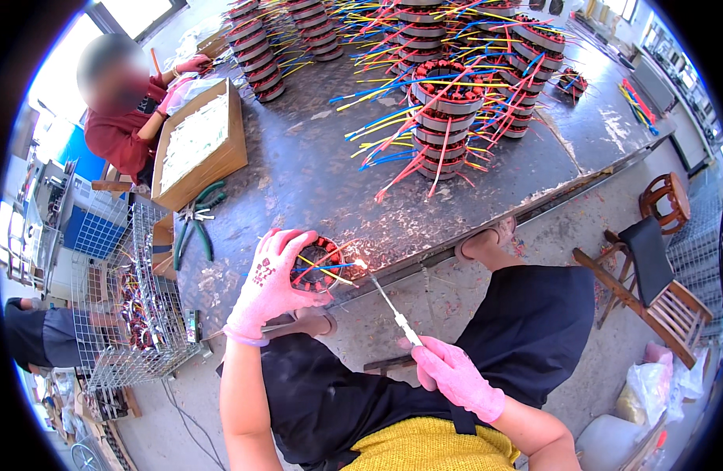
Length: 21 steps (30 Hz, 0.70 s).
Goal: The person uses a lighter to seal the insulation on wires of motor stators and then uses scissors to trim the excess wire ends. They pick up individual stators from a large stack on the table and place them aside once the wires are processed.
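Note:
My left hand, in a pink glove, is closed round the side of a motor stator at the table's near edge. Red, yellow and blue wires stick out of the stator to the right. My gloved right hand grips a slim metal rod with a white collar; its kind I cannot make out. The rod points up and left. At its far end is a bright orange glow, close to the wire ends; I cannot tell whether it touches them.
Tall stacks of wired stators stand across the dark table. Pliers lie at the left, near a cardboard box of white pieces. A co-worker sits beyond it. A wire cart stands left; a folding chair stands right.

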### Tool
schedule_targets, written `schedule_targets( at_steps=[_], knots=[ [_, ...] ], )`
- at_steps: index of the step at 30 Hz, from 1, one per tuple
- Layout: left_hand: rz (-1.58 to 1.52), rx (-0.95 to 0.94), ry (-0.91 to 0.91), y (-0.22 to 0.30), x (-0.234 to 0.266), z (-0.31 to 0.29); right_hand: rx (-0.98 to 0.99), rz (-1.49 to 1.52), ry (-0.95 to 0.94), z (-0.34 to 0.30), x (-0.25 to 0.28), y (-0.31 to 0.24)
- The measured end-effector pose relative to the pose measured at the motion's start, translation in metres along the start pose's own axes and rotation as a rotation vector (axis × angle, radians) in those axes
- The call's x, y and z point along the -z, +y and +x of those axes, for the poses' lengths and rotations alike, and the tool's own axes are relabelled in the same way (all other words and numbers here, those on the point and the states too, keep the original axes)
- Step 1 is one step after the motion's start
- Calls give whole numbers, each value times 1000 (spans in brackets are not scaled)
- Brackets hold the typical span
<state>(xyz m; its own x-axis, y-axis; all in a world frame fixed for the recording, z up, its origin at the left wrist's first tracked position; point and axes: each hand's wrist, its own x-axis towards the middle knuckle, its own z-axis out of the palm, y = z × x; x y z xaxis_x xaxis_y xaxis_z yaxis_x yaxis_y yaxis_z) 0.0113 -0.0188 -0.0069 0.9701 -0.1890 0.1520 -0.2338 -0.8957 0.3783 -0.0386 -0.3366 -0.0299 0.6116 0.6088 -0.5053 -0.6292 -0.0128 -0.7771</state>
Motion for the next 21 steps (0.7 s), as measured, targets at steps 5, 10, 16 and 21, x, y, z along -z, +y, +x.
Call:
schedule_targets(
  at_steps=[5, 10, 16, 21],
  knots=[
    [1, 14, -4, 1, 0, 1, 2, -12, 9, -1, 1, 0],
    [8, 11, 3, 2, 0, 2, 4, 0, -4, -1, -2, -4],
    [-27, 26, -22, 7, 2, 4, -13, -30, 9, 0, 1, -3],
    [-11, 16, -11, 7, 3, 3, -29, -17, 46, -2, -2, -6]
  ],
)
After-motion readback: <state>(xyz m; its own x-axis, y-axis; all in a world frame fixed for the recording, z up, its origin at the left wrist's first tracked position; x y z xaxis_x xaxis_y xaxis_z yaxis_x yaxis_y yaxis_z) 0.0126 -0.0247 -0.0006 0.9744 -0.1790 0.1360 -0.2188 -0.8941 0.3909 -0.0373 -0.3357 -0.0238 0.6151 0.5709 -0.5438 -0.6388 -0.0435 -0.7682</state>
